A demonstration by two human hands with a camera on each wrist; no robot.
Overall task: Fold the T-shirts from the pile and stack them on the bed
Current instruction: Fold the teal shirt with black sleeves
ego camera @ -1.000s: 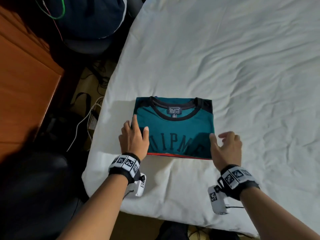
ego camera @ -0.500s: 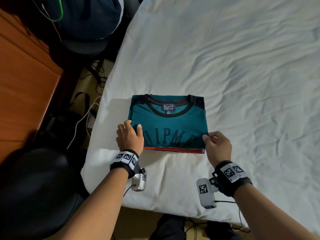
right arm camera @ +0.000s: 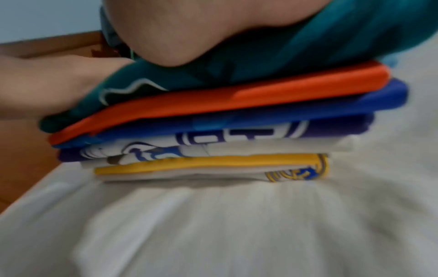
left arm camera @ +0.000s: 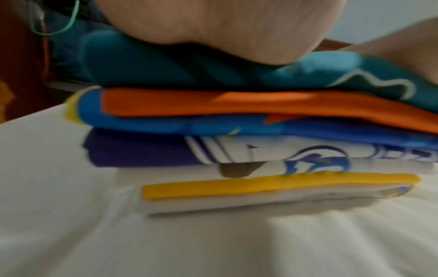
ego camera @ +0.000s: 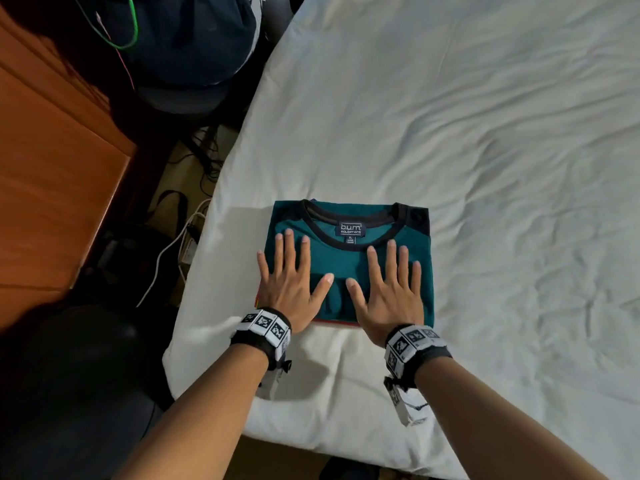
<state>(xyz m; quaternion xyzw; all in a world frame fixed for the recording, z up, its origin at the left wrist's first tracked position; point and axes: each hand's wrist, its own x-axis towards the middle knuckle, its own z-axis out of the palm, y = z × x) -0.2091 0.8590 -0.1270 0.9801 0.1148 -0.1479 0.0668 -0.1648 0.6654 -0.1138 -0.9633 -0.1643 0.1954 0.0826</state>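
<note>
Nearest the foot edge of the white-sheeted bed [ego camera: 450, 133], both wrists carry black bands with white coded markers, and ahead of them the two hands lie flat on the folded teal cotton T-shirt with a black collar [ego camera: 349, 265]. That shirt tops a stack of folded shirts [left arm camera: 237, 150] sitting on the bed close to its near left corner; the wrist views show an orange layer, a blue one, a purple-and-white printed one and a white one with a yellow band beneath it.

The left hand [ego camera: 289, 289] has its fingers straight and spread, palm down on the shirt's left half, gripping nothing. The right hand [ego camera: 388, 292] mirrors it on the right half, fingers equally straight and apart, thumbs almost meeting in the middle.

This looks like the smoothing press that finishes a placement. To do it well, I would push straight down and sweep outward from the centre toward the collar and side edges, keeping pressure even so the slippery lower layers do not skid sideways.

Beyond the bed's left edge stand a wooden cabinet [ego camera: 52, 185] and a dark blue bag [ego camera: 194, 43].
</note>
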